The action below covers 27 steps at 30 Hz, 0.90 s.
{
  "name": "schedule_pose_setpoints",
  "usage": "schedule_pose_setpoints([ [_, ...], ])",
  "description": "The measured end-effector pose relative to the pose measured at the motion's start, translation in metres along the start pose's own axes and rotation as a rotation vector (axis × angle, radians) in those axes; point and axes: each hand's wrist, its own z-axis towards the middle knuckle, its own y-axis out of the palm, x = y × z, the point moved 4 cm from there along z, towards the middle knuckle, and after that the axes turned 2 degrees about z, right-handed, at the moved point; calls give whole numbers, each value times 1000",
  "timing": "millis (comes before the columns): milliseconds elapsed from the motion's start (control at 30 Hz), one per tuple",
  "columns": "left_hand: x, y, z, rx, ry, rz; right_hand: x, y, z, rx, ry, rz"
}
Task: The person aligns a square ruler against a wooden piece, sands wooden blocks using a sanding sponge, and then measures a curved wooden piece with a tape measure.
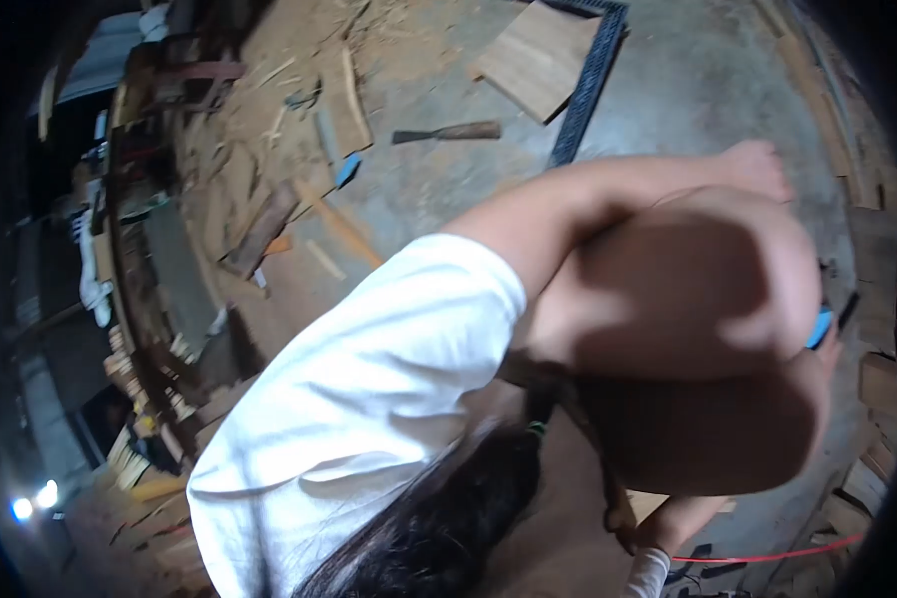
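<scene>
My left arm, in a white short sleeve, stretches across my bent leg. Past the knee, my left hand is low over the concrete floor with its fingers curled in; whatever they hold, if anything, is out of sight. Low in the view, my right hand shows only in part beneath my thigh, its fingers hidden. Beside it lies a pale piece of wood; a narrow brown piece is close by. Behind my left arm, a chisel-like tool with a wooden handle rests on the floor.
A wooden board lies against a black perforated bar. Wood scraps, shavings and a small blue object litter the floor at the left. Stacked offcuts line the right edge. A red cord runs along the lower right.
</scene>
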Motion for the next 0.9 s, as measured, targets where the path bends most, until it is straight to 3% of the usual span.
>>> schedule_pose_setpoints([
  [67,-3,12,-1,105,1,-49,1,3,3,18,-12,-23],
  [567,-5,20,-7,-10,-33,-4,11,50,33,-2,-89,19],
  [767,-4,15,-8,72,-18,10,-52,51,46,-58,-387,37],
  [900,-2,8,-8,138,-14,8,-30,42,32,-16,-463,278],
])
